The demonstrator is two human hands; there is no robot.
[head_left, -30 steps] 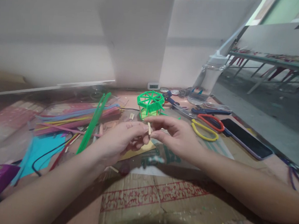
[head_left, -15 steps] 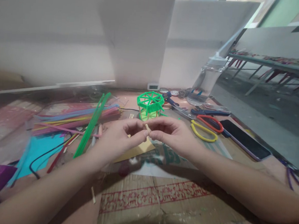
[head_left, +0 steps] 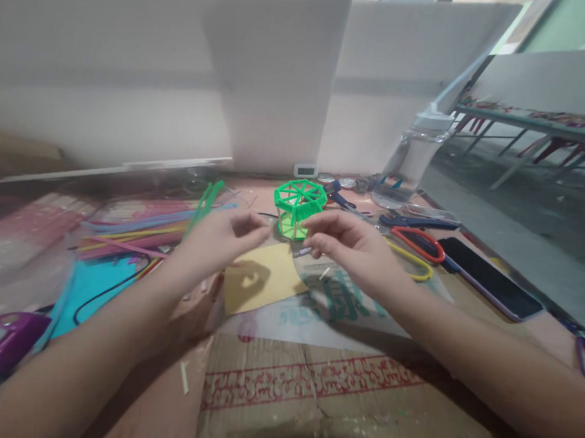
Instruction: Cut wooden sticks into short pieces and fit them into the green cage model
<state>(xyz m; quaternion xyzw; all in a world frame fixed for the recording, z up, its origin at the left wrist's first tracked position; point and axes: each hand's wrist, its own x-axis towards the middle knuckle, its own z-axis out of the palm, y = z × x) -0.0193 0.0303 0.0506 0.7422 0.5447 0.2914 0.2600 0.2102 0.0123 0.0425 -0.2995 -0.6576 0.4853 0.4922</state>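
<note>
My left hand (head_left: 224,237) hovers over the left edge of a yellow paper sheet (head_left: 267,291), its thumb and forefinger drawn together; what they hold, if anything, is hidden. My right hand (head_left: 348,246) is to the right of the sheet, fingers curved with a gap between thumb and fingertips. Between and beyond both hands stands a small green-topped, many-sided frame (head_left: 301,196) with thin posts and a light green base. A short pale stick (head_left: 324,273) lies under my right hand, and another stick (head_left: 184,377) rests nearer me on the left.
Coloured strips (head_left: 131,231), blue paper (head_left: 94,292) and a purple glue gun (head_left: 10,349) are at left. At right lie scissors with red and yellow handles (head_left: 418,244), a phone (head_left: 491,276) and a water bottle (head_left: 409,160). Printed cardboard (head_left: 329,408) covers the front.
My hands have parted, left hand leftward and right hand slightly rightward. The small stick between their fingertips no longer shows there. More of the yellow sheet and a pale stick on the table are visible.
</note>
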